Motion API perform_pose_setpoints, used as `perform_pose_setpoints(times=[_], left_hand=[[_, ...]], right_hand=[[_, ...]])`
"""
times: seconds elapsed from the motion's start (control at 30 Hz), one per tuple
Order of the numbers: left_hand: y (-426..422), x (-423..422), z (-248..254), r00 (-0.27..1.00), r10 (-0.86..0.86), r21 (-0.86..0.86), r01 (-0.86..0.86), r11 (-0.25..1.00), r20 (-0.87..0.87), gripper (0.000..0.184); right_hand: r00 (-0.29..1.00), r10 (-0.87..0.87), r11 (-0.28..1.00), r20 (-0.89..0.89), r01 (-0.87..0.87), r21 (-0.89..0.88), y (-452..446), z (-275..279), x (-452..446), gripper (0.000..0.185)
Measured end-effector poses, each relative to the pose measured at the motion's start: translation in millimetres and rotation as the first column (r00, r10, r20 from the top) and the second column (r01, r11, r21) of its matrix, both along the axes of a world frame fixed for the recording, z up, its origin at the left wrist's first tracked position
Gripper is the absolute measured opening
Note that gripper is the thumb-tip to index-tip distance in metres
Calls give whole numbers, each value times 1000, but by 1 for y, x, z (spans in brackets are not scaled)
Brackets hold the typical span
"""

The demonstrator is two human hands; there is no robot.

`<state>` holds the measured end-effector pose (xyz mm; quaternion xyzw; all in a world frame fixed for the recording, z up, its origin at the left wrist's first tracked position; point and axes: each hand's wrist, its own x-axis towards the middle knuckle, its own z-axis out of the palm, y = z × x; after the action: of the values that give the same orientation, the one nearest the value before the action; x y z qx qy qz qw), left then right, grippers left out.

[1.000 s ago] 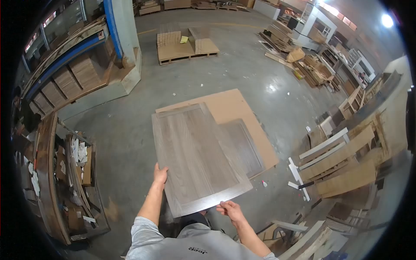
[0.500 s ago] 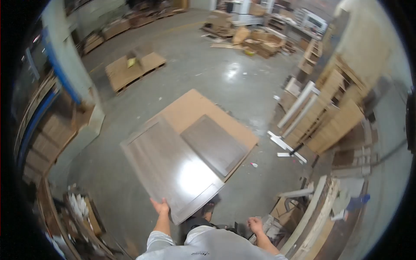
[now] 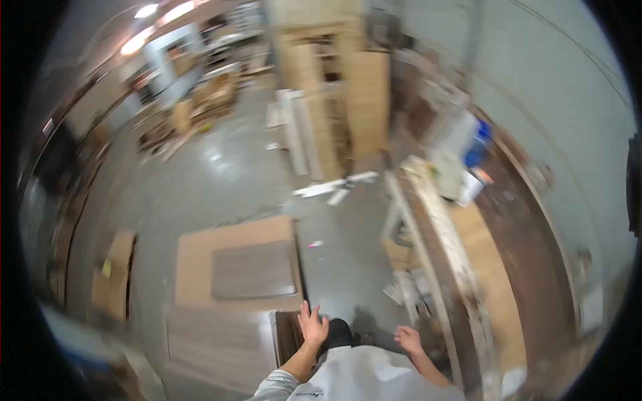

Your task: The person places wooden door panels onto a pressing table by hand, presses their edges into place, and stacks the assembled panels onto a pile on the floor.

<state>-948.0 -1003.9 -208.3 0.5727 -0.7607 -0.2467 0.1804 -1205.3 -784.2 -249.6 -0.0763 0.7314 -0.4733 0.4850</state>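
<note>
Grey floor (image 3: 234, 177) fills my remote view, the large panel (image 3: 217, 344) at left, nearer than the smaller panel (image 3: 254, 271), my left hand (image 3: 312, 327) open by both, contact unclear, my right hand (image 3: 409, 339) apart, curled, grip unclear, near the bench (image 3: 528, 267).

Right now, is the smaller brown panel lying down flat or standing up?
Lying flat. The smaller brown panel shows its broad face to the camera above, with the tan board it rests on showing around it.
</note>
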Motion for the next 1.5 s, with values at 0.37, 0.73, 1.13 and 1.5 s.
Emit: perform_pose_setpoints(times=[0.37,0.73,1.13,1.5], left_hand=[[-16,-256,18,553,-819,-70,820,567,-152,36],[32,-449,81,-399,-915,-338,871,-356,-64,34],[85,-475,66,-250,-929,-142,945,-296,272,44],[102,-493,42,-116,-978,-16,993,-121,172,46]], right_hand=[[743,-583,803,-329,588,-96,54,47,-42,25],[-97,-979,-97,-181,995,-12,74,81,36,25],[-523,-510,-854,-683,400,332,224,-34,317,54],[-882,-282,-958,-379,235,165,315,-130,343,93]])
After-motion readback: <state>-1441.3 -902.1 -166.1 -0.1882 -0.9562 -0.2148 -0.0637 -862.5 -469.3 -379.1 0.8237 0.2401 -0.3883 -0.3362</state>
